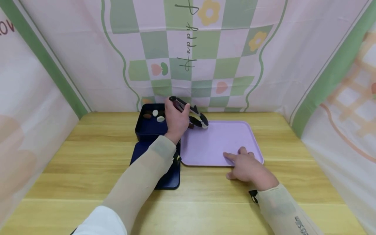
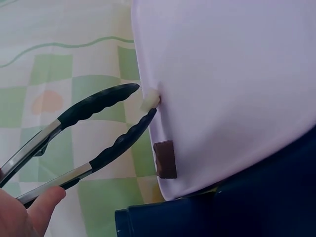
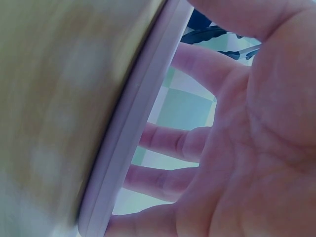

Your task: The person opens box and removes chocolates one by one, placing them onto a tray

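Observation:
My left hand grips a pair of tongs with black scalloped tips over the back left corner of a lilac tray. In the left wrist view the tong tips stand apart, and a small white piece lies at the lower tip, by the tray's rim. Beside it, a brown chocolate-like piece sits in the tray corner. My right hand rests on the tray's front right edge with fingers spread; the right wrist view shows the fingertips touching the tray.
Left of the tray stands a navy box holding several white pieces and brown pieces. A navy lid lies in front of it, partly under my left forearm. A checkered cloth hangs behind the wooden table.

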Demonstrator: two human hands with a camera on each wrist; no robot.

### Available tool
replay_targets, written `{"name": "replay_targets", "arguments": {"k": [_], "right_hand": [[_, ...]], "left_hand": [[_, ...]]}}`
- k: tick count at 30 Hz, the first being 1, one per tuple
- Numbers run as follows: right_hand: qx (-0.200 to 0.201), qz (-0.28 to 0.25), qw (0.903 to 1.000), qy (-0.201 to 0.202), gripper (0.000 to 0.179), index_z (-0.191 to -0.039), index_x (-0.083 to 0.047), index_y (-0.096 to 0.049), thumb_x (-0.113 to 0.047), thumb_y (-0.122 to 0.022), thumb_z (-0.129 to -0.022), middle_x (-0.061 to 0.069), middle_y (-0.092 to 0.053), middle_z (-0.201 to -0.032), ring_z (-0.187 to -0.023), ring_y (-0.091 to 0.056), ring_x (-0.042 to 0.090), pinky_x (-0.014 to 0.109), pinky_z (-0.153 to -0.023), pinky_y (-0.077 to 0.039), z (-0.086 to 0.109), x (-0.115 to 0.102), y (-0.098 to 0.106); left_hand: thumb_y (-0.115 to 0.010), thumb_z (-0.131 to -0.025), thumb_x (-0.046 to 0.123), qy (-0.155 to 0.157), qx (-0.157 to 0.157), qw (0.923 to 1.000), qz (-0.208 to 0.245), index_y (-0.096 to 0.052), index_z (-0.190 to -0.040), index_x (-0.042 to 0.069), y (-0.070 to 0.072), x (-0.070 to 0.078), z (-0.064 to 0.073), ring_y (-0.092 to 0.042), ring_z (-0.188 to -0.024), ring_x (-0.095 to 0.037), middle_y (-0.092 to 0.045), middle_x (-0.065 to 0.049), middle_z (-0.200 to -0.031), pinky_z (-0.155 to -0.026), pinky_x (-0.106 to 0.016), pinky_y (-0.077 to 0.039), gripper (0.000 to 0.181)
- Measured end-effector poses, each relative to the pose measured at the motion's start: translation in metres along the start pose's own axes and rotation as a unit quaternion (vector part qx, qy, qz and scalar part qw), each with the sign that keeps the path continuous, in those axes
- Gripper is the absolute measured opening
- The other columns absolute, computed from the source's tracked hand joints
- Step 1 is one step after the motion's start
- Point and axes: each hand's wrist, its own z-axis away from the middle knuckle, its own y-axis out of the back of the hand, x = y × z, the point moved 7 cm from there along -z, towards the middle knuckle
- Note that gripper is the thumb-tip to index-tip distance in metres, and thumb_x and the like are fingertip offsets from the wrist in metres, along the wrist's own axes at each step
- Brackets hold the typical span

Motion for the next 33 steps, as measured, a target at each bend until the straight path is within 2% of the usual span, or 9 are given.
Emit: {"name": "replay_targets", "arguments": {"k": [7, 11, 19, 24, 28, 33], "right_hand": [[-0.002, -0.003, 1.0, -0.001, 0.083, -0.15, -0.018, -0.048, -0.038, -0.084, -0.078, 0.038, -0.032, -0.137, -0.094, -0.043, 0.043, 0.055, -0.073, -0.046, 0.0, -0.001, -0.001], [-0.003, -0.004, 1.0, -0.003, 0.083, -0.15, -0.018, -0.048, -0.038, -0.084, -0.078, 0.038, -0.032, -0.137, -0.094, -0.043, 0.042, 0.054, -0.073, -0.046, 0.0, 0.0, -0.002], [-0.002, -0.001, 1.0, -0.002, 0.083, -0.15, -0.018, -0.048, -0.038, -0.084, -0.078, 0.038, -0.032, -0.137, -0.094, -0.044, 0.043, 0.054, -0.073, -0.046, -0.001, 0.001, -0.003], [-0.002, 0.0, 1.0, -0.003, 0.084, -0.15, -0.019, -0.047, -0.039, -0.085, -0.077, 0.038, -0.032, -0.137, -0.094, -0.043, 0.043, 0.054, -0.072, -0.047, -0.001, 0.001, -0.004], [0.0, 0.0, 1.0, -0.004, 0.085, -0.15, -0.018, -0.048, -0.039, -0.085, -0.077, 0.038, -0.033, -0.135, -0.093, -0.043, 0.042, 0.053, -0.072, -0.047, -0.002, 0.001, -0.003], [0.002, 0.001, 1.0, -0.002, 0.084, -0.15, -0.018, -0.048, -0.038, -0.085, -0.077, 0.039, -0.032, -0.137, -0.093, -0.043, 0.043, 0.054, -0.072, -0.047, -0.001, 0.002, -0.003]], "left_hand": [[-0.071, -0.095, 0.024, -0.04, 0.022, 0.9988, -0.019, -0.04, -0.136, 0.005, 0.003, 0.008, 0.0, -0.055, -0.11, -0.026, -0.049, -0.014, -0.123, -0.091, -0.035, -0.048, 0.055], [-0.071, -0.094, 0.024, -0.045, 0.029, 0.9985, -0.012, -0.041, -0.134, 0.005, 0.004, 0.008, 0.001, -0.055, -0.11, -0.027, -0.049, -0.014, -0.123, -0.09, -0.036, -0.048, 0.054], [-0.071, -0.095, 0.024, -0.008, 0.024, 0.9997, 0.006, -0.039, -0.136, 0.006, 0.003, 0.001, 0.003, -0.054, -0.111, -0.027, -0.049, -0.014, -0.126, -0.092, -0.035, -0.048, 0.055], [-0.071, -0.095, 0.024, 0.004, 0.029, 0.9993, 0.021, -0.041, -0.134, 0.006, 0.005, -0.004, 0.0, -0.056, -0.108, -0.025, -0.049, -0.014, -0.124, -0.087, -0.034, -0.05, 0.053], [-0.073, -0.094, 0.024, 0.019, 0.039, 0.998, 0.045, -0.042, -0.134, 0.008, 0.013, -0.006, -0.008, -0.057, -0.107, -0.024, -0.051, -0.012, -0.123, -0.086, -0.034, -0.051, 0.054], [-0.075, -0.091, 0.021, 0.054, 0.059, 0.9915, 0.103, -0.04, -0.136, 0.01, 0.034, -0.007, -0.026, -0.059, -0.095, -0.022, -0.056, -0.01, -0.111, -0.079, -0.033, -0.052, 0.058]]}}
